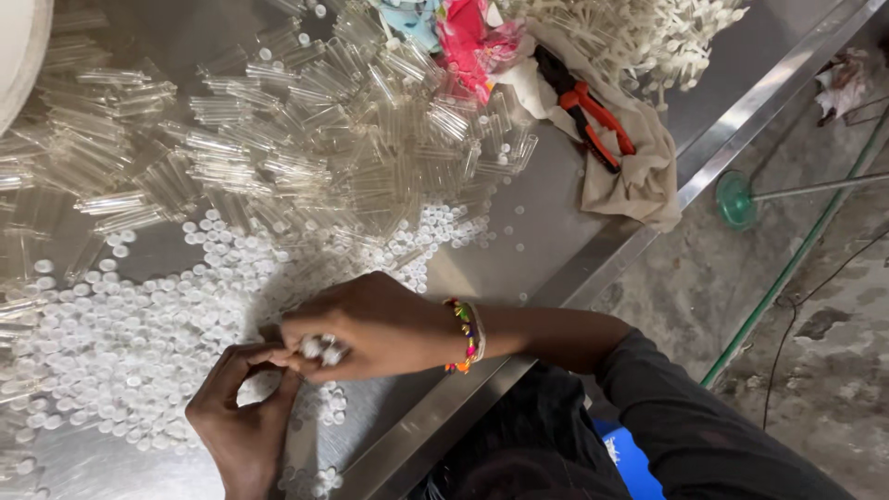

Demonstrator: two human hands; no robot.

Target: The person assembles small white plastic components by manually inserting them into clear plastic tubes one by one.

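Close together over a steel table (546, 231), the right hand (370, 324) pinches several tiny, light, slippery white caps (319, 349) in narrowed fingers while the left hand (243, 417) curls loosely beside them, best gripped by their rims.

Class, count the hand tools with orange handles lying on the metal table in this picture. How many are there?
1: the orange-handled pliers lie on the beige cloth near the table's far right edge. More could be hidden under the piles.
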